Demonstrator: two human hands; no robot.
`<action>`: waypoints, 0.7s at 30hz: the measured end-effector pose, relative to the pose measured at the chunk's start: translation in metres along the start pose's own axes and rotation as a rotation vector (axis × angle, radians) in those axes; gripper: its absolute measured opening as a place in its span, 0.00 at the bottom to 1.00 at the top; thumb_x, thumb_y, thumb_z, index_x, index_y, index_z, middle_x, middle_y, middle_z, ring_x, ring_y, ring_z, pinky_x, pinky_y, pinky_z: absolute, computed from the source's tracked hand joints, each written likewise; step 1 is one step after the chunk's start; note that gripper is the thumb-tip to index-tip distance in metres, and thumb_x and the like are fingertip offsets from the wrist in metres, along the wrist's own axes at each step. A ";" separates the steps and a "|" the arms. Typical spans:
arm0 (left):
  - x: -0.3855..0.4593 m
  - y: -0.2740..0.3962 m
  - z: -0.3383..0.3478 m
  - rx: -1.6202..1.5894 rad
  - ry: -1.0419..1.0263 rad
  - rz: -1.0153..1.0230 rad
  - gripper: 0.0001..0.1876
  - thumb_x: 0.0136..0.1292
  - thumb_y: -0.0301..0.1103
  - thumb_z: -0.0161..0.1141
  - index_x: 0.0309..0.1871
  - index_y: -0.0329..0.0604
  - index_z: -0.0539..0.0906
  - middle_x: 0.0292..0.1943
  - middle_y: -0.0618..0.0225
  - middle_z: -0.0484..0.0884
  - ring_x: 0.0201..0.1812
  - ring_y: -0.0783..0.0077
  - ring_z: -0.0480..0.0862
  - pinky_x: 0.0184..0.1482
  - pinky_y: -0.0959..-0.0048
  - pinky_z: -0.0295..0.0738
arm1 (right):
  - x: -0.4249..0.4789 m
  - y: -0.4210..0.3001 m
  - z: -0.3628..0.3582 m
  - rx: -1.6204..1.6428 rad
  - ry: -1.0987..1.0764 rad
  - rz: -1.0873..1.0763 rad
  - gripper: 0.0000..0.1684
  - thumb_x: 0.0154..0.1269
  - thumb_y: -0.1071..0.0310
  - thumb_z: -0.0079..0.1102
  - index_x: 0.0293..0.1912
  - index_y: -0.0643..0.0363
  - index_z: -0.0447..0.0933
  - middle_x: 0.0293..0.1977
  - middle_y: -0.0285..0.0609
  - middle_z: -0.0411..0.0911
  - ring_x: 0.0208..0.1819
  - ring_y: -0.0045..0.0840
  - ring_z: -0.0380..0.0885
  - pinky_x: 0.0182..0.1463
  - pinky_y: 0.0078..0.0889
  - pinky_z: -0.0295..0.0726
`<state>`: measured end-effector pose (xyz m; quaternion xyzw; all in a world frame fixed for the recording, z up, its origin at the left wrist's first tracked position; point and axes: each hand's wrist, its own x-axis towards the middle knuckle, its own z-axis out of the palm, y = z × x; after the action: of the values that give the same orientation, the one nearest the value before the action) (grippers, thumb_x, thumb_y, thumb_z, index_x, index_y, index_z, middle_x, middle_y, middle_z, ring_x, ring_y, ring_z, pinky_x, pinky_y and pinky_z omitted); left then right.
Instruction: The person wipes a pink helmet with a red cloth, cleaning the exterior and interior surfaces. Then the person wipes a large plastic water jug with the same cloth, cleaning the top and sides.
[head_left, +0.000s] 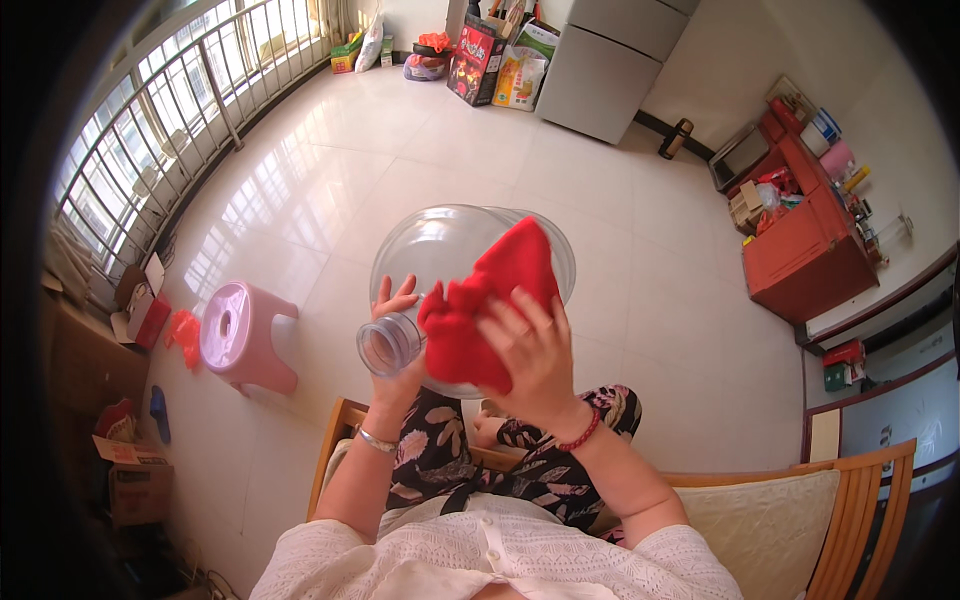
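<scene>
A large clear plastic water bottle (427, 244) is tilted over my lap, its open neck (388, 343) turned toward me on the left. Around the base of that neck my left hand (397, 315) grips the bottle, fingers spread on the far side. My right hand (532, 345) presses a red cloth (495, 300) against the bottle's side; its fingers are slightly blurred. The cloth hides much of the bottle's near side, and part of its lower edge rests near my patterned trousers (427, 442).
A pink plastic stool (251, 337) stands to the left, with cardboard boxes (135, 480) nearer me. I sit on a wooden bench (862, 487). A red cabinet (810, 247) is at right; a grey refrigerator (600, 75), bags and a thermos (676, 139) stand beyond the tiled floor (465, 165).
</scene>
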<state>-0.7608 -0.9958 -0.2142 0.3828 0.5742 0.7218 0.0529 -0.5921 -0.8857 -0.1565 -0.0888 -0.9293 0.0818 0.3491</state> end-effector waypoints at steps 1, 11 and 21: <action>0.001 0.001 -0.002 -0.001 0.008 -0.029 0.27 0.52 0.28 0.74 0.57 0.47 0.77 0.65 0.54 0.78 0.79 0.51 0.56 0.77 0.51 0.50 | 0.008 0.007 -0.004 0.040 0.013 0.061 0.45 0.47 0.55 0.75 0.66 0.51 0.69 0.67 0.43 0.69 0.72 0.41 0.61 0.72 0.63 0.57; -0.002 0.003 -0.026 -0.304 -0.049 -0.123 0.31 0.47 0.28 0.75 0.58 0.50 0.77 0.69 0.51 0.72 0.81 0.54 0.51 0.78 0.50 0.45 | 0.015 0.058 0.000 1.010 0.249 0.740 0.25 0.69 0.65 0.60 0.62 0.64 0.70 0.50 0.38 0.78 0.49 0.20 0.77 0.55 0.27 0.77; -0.005 -0.002 -0.040 -0.659 0.019 -0.428 0.31 0.50 0.33 0.73 0.60 0.44 0.77 0.69 0.56 0.72 0.76 0.58 0.61 0.77 0.56 0.53 | 0.028 0.006 -0.028 0.601 0.055 0.267 0.45 0.51 0.61 0.74 0.67 0.61 0.67 0.59 0.51 0.75 0.62 0.46 0.73 0.68 0.45 0.69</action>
<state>-0.7824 -1.0294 -0.2201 0.2101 0.3787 0.8438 0.3169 -0.5935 -0.8708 -0.1194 -0.1053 -0.8339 0.3949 0.3710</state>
